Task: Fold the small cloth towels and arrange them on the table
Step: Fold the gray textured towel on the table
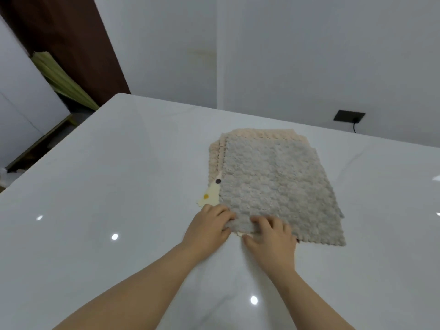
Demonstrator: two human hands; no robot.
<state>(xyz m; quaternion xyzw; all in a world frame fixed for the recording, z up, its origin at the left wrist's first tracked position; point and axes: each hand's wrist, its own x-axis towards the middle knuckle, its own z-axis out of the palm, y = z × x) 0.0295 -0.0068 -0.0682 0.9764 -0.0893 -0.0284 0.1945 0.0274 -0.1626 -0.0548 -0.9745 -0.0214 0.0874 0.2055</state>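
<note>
1. I see the grey towel (278,186) lying flat on top of a stack, right of centre on the white table (107,175); peach towels (250,134) peek out beneath along its upper and left edges.
2. My left hand (209,228) and right hand (271,234) both pinch its near corner, fingers curled over the edge.
3. Risk, I judge: lifting could drag the layer below, skewing the stack.
4. How many towels lie underneath is hidden; the yellow tag (209,196) is hard to make out.

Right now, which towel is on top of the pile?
The grey towel is on top; both hands touch its near corner. The peach towel only peeks out underneath.
</note>
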